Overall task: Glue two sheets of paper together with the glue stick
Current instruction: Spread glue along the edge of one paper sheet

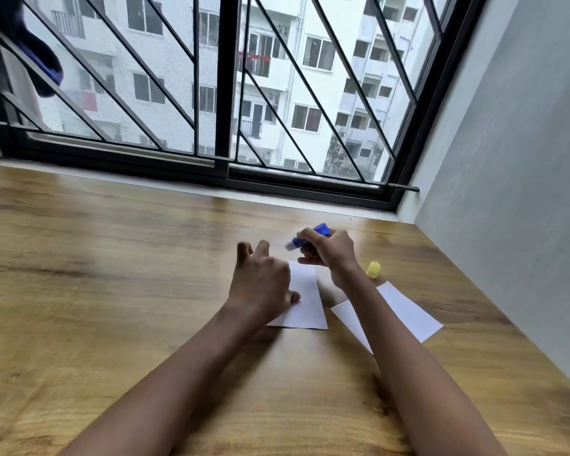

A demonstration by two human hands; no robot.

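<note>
Two white paper sheets lie on the wooden table (112, 258). The left sheet (306, 301) is under my left hand (260, 281), whose thumb presses on it while the other fingers lift off the wood. My right hand (329, 251) grips the blue glue stick (310, 238) above the sheet's far edge, its whitish tip pointing left. The second sheet (405, 311) lies to the right, partly hidden by my right forearm. The yellow cap (373, 269) of the glue stick stands on the table just right of my right wrist.
A black-framed window with a diagonal grille (224, 93) runs along the table's far edge. A grey wall (507, 159) bounds the table on the right. A dark blue object (43, 67) hangs at the upper left.
</note>
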